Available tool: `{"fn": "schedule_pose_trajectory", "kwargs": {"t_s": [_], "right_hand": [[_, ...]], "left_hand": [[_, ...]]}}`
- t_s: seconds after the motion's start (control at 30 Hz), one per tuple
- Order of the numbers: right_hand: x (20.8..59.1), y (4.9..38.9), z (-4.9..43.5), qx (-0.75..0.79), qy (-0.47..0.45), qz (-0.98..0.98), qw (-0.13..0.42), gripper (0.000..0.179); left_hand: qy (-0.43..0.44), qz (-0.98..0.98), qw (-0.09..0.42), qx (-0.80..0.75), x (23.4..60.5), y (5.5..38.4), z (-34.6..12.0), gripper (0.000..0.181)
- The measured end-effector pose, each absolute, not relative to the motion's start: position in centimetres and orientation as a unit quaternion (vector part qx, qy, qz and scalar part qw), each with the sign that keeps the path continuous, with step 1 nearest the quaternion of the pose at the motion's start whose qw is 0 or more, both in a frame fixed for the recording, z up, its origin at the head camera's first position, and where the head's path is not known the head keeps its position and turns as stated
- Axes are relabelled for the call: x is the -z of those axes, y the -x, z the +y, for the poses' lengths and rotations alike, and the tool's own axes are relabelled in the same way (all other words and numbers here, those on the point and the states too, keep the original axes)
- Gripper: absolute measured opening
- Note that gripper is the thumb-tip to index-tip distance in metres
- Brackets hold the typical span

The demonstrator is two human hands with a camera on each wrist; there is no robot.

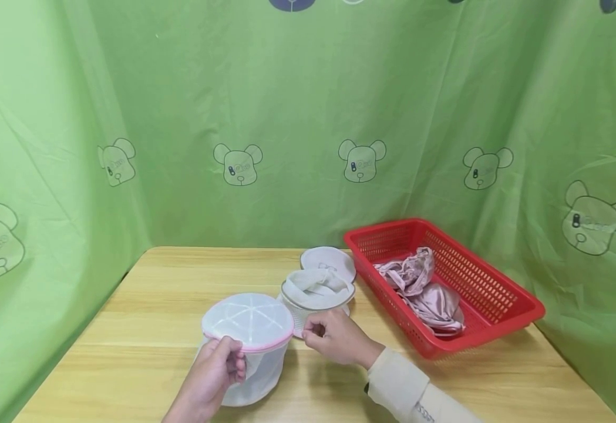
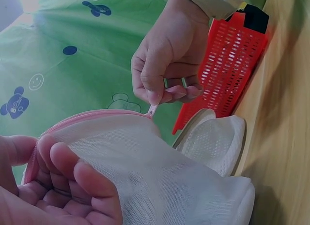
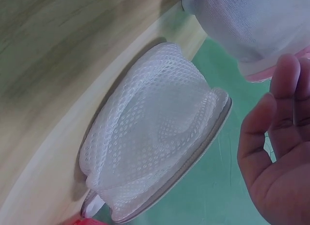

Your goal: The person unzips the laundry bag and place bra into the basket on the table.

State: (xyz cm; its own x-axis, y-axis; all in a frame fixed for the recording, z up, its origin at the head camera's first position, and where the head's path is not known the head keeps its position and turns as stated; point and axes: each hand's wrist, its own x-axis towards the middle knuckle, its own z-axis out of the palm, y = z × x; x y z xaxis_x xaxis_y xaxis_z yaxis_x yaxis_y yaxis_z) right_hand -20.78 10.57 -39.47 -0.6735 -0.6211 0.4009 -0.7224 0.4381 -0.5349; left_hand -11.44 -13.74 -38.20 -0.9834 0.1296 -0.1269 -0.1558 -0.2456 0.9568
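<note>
A white mesh laundry bag with a pink zipper round its top stands at the front of the wooden table, its round lid lying over the opening. My left hand grips the zippered rim at the near side, thumb on top and fingers curled beneath. At the rim's right side, my right hand pinches the small zipper pull between thumb and index finger. Just beyond that hand is a second mesh laundry bag with a grey zipper, its top open in the head view.
A round white mesh piece lies behind the second bag. To the right stands a red plastic basket holding crumpled pink satin garments. Green curtain encloses the wooden table at the back and sides.
</note>
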Motion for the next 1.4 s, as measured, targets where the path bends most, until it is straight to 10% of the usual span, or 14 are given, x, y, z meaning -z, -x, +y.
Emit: {"fn": "schedule_pose_trajectory", "kwargs": {"t_s": [1.4], "right_hand": [[39.5, 21.9, 11.4, -0.317, -0.357, -0.874, 0.094, 0.017]], "left_hand": [[-0.021, 0.609, 0.103, -0.786, 38.2, 11.4, -14.1, 0.017]]}}
